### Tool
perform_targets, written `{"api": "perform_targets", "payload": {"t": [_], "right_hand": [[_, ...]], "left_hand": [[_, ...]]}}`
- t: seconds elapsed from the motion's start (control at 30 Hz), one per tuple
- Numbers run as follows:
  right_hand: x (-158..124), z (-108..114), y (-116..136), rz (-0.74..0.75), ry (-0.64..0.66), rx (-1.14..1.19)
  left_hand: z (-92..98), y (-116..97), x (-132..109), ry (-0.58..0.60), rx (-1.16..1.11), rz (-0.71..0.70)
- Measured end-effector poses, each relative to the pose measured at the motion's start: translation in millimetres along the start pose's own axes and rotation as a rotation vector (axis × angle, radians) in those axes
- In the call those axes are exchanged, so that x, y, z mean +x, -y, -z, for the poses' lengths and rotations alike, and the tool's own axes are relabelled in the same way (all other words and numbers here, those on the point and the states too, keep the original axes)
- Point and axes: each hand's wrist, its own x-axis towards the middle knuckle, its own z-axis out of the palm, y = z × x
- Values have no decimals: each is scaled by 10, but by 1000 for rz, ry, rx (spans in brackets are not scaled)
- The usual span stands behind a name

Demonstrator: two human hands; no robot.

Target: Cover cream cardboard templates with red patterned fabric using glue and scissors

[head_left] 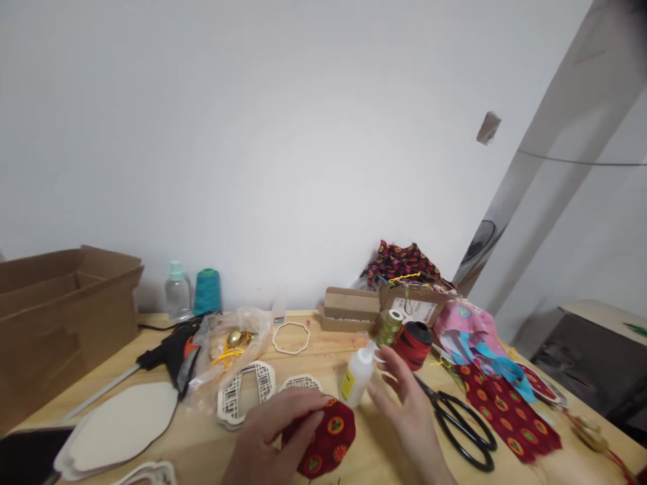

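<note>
In my left hand point(283, 431) is a dark red piece of patterned fabric point(331, 434) with a scalloped outline, pinched by its left side between thumb and fingers. My right hand point(404, 404) hovers at the right of a white squeeze bottle point(358, 378) with a yellow label, fingers apart. A small white bit shows by its fingertips, too blurred to name. The bottle stands upright just beyond the fabric. Past the right hand lie black-handled scissors point(462, 428), beside a red thread spool point(414, 345) and an olive-green thread spool point(390, 329).
Left are a cardboard box point(65, 316), a black glue gun point(172, 353), cream scalloped boards point(121, 424) and a plastic bag point(237, 337). Lattice frames point(265, 380) lie mid-table. Right are red patterned cloth point(505, 411) and a fabric pile point(404, 259). A wall stands behind.
</note>
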Motion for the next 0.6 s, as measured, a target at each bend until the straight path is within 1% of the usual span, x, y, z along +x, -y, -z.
{"api": "perform_targets", "payload": {"t": [0.1,0.17,0.23,0.33,0.4,0.47,0.53,0.6], "right_hand": [[92,-135,-172,14,173,62],[141,-185,-159,59,248,47],[175,-159,-48,151,286,-31],[159,3,199,333,335,-181],[83,123,324,383,352,-232],[-35,200,377,338,336,-214],[-158,225,379,214,312,-128],[-241,217,377,90,324,-16]], "left_hand": [[29,56,6,19,98,-125],[57,118,4,26,182,-197],[95,168,2,9,251,-256],[155,186,13,-24,319,-306],[188,170,25,-30,345,-323],[211,155,33,-8,359,-332],[223,149,33,6,372,-340],[227,154,28,15,384,-360]]}}
